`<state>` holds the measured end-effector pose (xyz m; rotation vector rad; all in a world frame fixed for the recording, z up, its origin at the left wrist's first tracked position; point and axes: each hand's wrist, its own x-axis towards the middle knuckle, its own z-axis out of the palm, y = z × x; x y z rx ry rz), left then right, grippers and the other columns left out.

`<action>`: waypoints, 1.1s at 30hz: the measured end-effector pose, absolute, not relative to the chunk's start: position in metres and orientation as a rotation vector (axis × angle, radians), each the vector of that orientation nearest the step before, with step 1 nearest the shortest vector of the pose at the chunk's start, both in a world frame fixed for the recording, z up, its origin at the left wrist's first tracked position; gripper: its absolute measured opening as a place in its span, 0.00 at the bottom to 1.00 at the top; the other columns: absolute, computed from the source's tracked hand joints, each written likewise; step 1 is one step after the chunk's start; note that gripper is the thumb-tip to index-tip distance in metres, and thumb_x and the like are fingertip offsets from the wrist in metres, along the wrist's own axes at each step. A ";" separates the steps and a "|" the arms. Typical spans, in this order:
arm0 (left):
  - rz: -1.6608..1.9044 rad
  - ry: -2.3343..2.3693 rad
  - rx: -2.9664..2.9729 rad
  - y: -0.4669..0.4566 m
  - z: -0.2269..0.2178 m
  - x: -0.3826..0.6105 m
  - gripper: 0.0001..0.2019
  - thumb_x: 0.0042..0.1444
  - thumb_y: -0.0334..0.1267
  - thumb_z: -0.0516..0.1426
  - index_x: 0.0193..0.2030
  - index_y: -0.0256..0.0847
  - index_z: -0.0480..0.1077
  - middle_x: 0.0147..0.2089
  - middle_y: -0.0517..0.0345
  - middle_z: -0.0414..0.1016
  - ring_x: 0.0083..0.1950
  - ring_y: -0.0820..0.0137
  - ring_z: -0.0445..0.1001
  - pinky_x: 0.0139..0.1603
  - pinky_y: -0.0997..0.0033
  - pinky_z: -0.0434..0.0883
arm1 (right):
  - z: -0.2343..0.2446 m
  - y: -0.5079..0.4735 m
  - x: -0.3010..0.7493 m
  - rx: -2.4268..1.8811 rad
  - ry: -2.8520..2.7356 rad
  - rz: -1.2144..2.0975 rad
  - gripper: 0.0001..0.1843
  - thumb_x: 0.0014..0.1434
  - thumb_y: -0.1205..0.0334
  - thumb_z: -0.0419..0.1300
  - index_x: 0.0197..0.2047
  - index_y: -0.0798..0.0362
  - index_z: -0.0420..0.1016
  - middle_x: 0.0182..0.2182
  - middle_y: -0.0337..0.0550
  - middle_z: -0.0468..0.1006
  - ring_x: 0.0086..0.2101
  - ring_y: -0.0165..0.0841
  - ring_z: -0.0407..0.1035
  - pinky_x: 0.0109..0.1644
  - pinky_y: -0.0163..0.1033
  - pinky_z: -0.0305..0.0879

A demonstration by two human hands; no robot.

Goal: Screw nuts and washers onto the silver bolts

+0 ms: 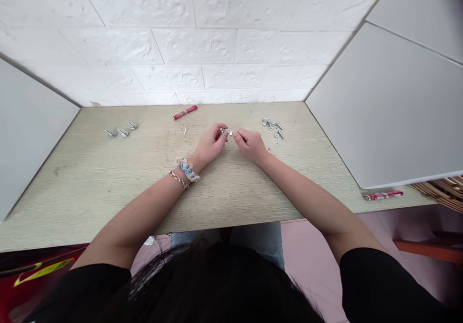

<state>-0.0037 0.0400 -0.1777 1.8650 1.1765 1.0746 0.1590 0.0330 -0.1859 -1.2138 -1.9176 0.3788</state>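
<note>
Over the middle of the table, my left hand (211, 143) pinches a small silver bolt (224, 131) between thumb and fingers. A hex-shaped end piece (230, 133), a nut or the bolt's head, points toward my right hand (251, 144). That hand is closed, its thumb and forefinger tips right by the hex piece. What its fingers hold, if anything, is hidden. To the right lie several loose bolts and nuts (268, 122), a bolt (280, 134) and a thin washer (276, 144). Three bolts with washers (122, 132) stand apart on the left.
A red pen-like tube (185, 112) lies near the white brick wall (217, 43); another red tube (383, 195) is at the right front edge. Grey panels (405, 101) bound the wooden table (108, 183) on both sides. A wicker basket (443, 190) sits at the far right.
</note>
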 end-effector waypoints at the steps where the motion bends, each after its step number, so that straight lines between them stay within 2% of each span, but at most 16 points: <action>1: 1.080 1.179 1.864 0.040 -0.178 -0.004 0.08 0.59 0.37 0.51 0.44 0.40 0.65 0.25 0.64 0.67 0.27 0.76 0.67 0.30 0.74 0.64 | -0.186 0.032 0.158 -1.216 -1.909 0.384 0.17 0.60 0.51 0.48 0.25 0.52 0.61 0.16 0.34 0.60 0.19 0.25 0.54 0.27 0.33 0.51; 3: 1.092 1.181 1.859 0.041 -0.178 -0.004 0.08 0.59 0.36 0.51 0.44 0.40 0.65 0.25 0.64 0.66 0.27 0.76 0.67 0.30 0.74 0.64 | -0.187 0.032 0.157 -1.217 -1.883 0.392 0.12 0.58 0.52 0.52 0.33 0.52 0.65 0.17 0.32 0.61 0.20 0.25 0.56 0.28 0.33 0.53; 7: 1.096 1.163 1.836 0.041 -0.180 -0.004 0.08 0.59 0.37 0.51 0.44 0.40 0.65 0.25 0.64 0.66 0.26 0.76 0.67 0.29 0.74 0.64 | -0.190 0.033 0.157 -1.185 -1.870 0.404 0.14 0.56 0.54 0.55 0.43 0.51 0.66 0.21 0.33 0.66 0.22 0.25 0.60 0.30 0.32 0.58; 17: 1.079 1.151 1.837 0.043 -0.182 -0.005 0.07 0.59 0.38 0.51 0.43 0.40 0.64 0.24 0.65 0.65 0.28 0.76 0.70 0.30 0.75 0.65 | -0.190 0.034 0.158 -1.196 -1.890 0.421 0.13 0.57 0.54 0.54 0.43 0.52 0.69 0.21 0.34 0.67 0.22 0.25 0.62 0.30 0.31 0.57; 22: 1.080 1.137 1.817 0.042 -0.179 -0.004 0.07 0.59 0.37 0.51 0.43 0.40 0.64 0.24 0.65 0.65 0.27 0.76 0.70 0.29 0.75 0.65 | -0.190 0.036 0.159 -1.218 -1.887 0.437 0.15 0.58 0.51 0.53 0.42 0.53 0.70 0.19 0.33 0.65 0.22 0.26 0.59 0.30 0.32 0.55; 28: 1.065 1.125 1.804 0.040 -0.178 -0.004 0.06 0.59 0.36 0.52 0.42 0.39 0.64 0.25 0.64 0.68 0.26 0.77 0.70 0.29 0.76 0.66 | -0.186 0.035 0.160 -1.219 -1.879 0.445 0.16 0.62 0.52 0.47 0.32 0.53 0.67 0.20 0.35 0.64 0.22 0.26 0.58 0.29 0.33 0.53; 33: 1.071 1.130 1.809 0.040 -0.178 -0.004 0.06 0.59 0.35 0.51 0.42 0.39 0.64 0.25 0.64 0.69 0.25 0.77 0.69 0.29 0.76 0.66 | -0.185 0.033 0.160 -1.187 -1.863 0.466 0.11 0.58 0.59 0.49 0.42 0.53 0.65 0.18 0.32 0.62 0.20 0.26 0.56 0.28 0.32 0.53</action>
